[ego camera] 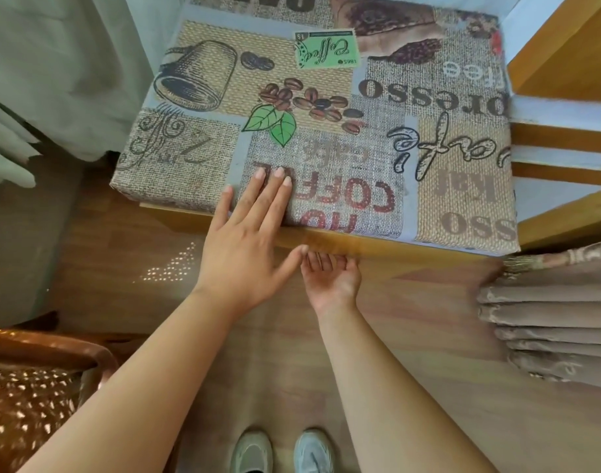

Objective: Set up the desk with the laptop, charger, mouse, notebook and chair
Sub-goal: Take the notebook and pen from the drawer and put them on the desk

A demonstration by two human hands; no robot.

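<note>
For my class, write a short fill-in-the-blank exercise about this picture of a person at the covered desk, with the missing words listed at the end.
1. The left hand lies flat on the ____-themed tablecloth.
2. The right hand sits palm up under the desk's front ____, below the cloth.
3. The big red word printed beside the left hand's fingers reads ____.
4. At the bottom of the picture, on the wooden floor, stand two ____.

Missing words: coffee; edge; COFFEE; shoes

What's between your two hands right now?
In the head view, the chair's wooden front rail: the left hand lies flat on the seat cushion above it, the right hand is palm up just below.
</note>
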